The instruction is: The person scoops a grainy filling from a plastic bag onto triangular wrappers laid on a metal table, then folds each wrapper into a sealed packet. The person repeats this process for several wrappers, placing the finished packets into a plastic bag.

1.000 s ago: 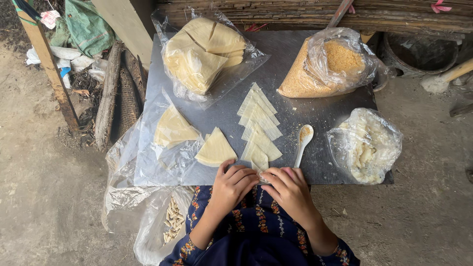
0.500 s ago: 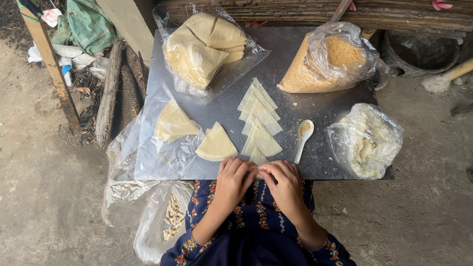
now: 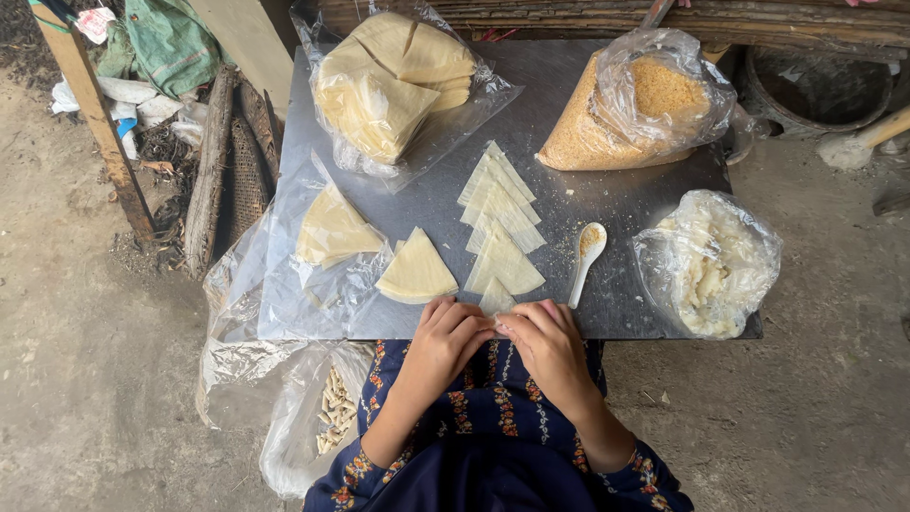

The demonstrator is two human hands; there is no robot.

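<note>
My left hand and my right hand meet at the near edge of a grey metal tabletop, fingers pinched together on a pale triangular pastry wrapper. Beyond the fingers a row of overlapping wrapper triangles runs away from me. A wedge-shaped stack of wrappers lies just left of my left hand. A white spoon with orange crumbs in its bowl lies just right of the row.
On the tabletop: a plastic bag of stacked wrappers far left, a bag of orange crumbs far right, a bag of white paste right, a wrapper wedge in plastic left. A bag of finished rolls hangs below.
Both hands have drawn closer together at the table edge and closed on the nearest wrapper. The camera view has shifted slightly; nothing else on the table moved.
</note>
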